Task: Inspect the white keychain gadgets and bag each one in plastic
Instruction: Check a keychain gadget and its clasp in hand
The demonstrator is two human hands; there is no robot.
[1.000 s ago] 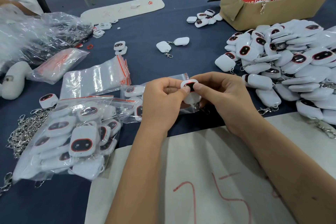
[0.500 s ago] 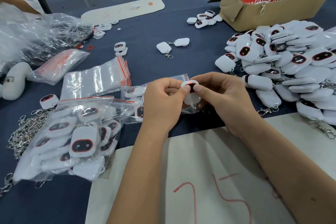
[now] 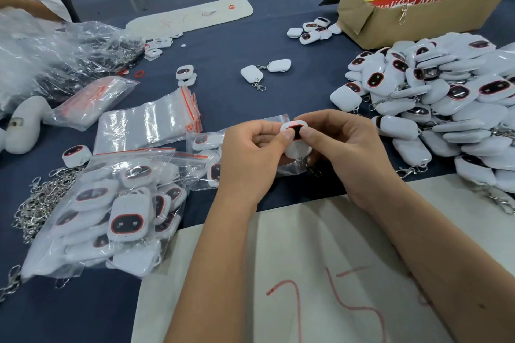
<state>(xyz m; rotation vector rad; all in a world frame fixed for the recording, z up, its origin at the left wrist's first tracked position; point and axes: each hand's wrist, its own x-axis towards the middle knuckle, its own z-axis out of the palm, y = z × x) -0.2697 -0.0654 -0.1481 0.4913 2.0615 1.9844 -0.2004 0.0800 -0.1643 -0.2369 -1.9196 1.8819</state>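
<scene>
A white keychain gadget (image 3: 296, 142) with a dark, red-rimmed face is held upright between both hands above the blue table; a small red light glows at its top. My left hand (image 3: 250, 156) grips its left side, thumb on the face. My right hand (image 3: 342, 147) pinches the right side, thumb beside the left thumb. Its metal clasp (image 3: 313, 168) hangs below. A large heap of unbagged gadgets (image 3: 434, 108) lies at the right. Bagged gadgets (image 3: 117, 211) pile at the left, and a stack of small zip bags (image 3: 147, 125) lies behind them.
A cardboard box (image 3: 418, 17) with a red sign stands at the back right. Loose gadgets (image 3: 264, 71) dot the table's middle. Metal chains (image 3: 39, 203) lie at the left edge beside crumpled plastic (image 3: 55, 56). A white sheet with red marks (image 3: 306, 273) lies under my forearms.
A small red light has lit up at the top of the held gadget. Both hands stay in nearly the same place.
</scene>
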